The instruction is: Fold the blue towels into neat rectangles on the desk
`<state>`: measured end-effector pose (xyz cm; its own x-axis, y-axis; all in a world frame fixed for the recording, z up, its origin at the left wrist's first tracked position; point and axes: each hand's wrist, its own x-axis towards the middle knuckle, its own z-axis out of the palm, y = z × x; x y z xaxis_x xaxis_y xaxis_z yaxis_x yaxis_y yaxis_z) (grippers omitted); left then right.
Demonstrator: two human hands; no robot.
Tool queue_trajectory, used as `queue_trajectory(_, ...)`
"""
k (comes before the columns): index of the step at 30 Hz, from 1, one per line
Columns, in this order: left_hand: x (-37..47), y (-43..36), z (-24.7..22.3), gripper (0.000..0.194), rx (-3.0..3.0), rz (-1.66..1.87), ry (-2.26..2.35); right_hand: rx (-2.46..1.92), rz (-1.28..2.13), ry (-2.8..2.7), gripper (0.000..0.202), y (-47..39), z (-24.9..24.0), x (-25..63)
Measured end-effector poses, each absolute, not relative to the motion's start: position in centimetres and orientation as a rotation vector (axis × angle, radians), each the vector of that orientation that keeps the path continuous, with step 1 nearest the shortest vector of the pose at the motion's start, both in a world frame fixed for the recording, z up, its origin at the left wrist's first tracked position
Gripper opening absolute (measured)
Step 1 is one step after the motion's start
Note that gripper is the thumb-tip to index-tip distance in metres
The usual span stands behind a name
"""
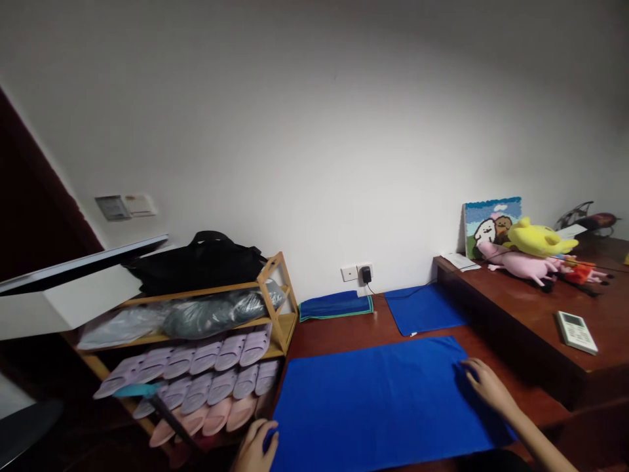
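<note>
Spanning the bench (pixel 339 335) in head view, large blue cloth (pixel 373 406) lies between both hands, long axis running hand to hand | left hand (pixel 257 447) at its near left edge, loosely curled, grip cannot be told | right hand (pixel 484 383) by its right edge, half-curled, contact unclear | neither hand clearly nearer

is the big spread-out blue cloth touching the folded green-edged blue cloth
Apart: the head view shows brown wood between the spread cloth and folded cloth.
</note>
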<state>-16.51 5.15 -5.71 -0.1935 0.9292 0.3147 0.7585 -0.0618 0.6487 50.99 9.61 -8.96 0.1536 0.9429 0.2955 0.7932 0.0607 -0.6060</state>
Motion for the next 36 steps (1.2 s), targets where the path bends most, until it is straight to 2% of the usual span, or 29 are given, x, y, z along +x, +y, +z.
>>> queue_trajectory(5, -13.9, 10.9, -5.8, 0.038, 2.1, 0.845, 1.976, -1.936, 0.193, -1.9, 0.062, 15.8, -8.3, 47.5)
queue_trajectory(9, -13.1, 14.8, -6.3, 0.051, 2.206, 0.624, 2.055, -2.167, 0.208, -1.935, 0.067, 17.8, -10.6, 47.5)
queue_trajectory(14, -13.4, 17.2, -7.7, 0.06, 2.261, 0.39, 2.118, -2.166, 0.173, -1.945, 0.071, 18.2, -13.2, 48.7)
queue_trajectory(23, -12.9, 17.9, -7.1, 0.053, 2.25, 0.349, 2.219, -2.259, 0.185, -1.812, 0.085, 18.8, -14.8, 50.5)
queue_trajectory(36, -13.7, 19.0, -8.9, 0.058, 2.2, 0.407, 2.163, -2.255, 0.131, -1.815, 0.076, 19.6, -16.3, 53.3)
